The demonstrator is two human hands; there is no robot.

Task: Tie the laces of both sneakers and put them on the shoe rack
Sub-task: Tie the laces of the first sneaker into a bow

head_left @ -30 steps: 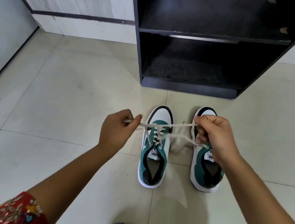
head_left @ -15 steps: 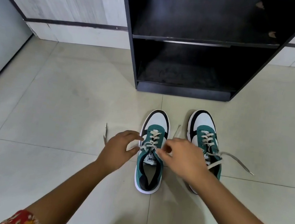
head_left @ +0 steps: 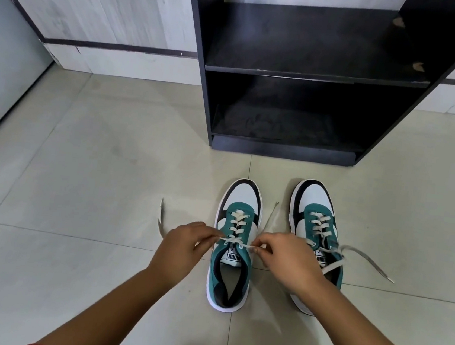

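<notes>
Sneakers in teal, white and black, two of them, stand side by side on the pale glossy floor tiles [head_left: 83, 184], toes toward the black two-shelf shoe rack [head_left: 289, 71], which stands just beyond them against the wall. Both forearms reach forward and down from the bottom edge, wrists bent so the hands meet over the left sneaker [head_left: 233, 246]. The left hand [head_left: 183, 248] is curled, its fingers pinched closed on one strand of the flat off-white lace [head_left: 236, 243]; the right hand [head_left: 287, 260] mirrors it, fingers pinched closed on the other strand, so the lace runs taut across the top eyelets between them. Loose lace ends [head_left: 160, 215] trail up past each hand onto the tile. The right sneaker [head_left: 315, 225], partly hidden behind the right wrist, has its own lace untied [head_left: 366, 262], one flat end lying out on the floor to the right. Uppers look like matte fabric with smooth white toe panels and thick white rubber soles; the rack's shelves are dull, scuffed board.
</notes>
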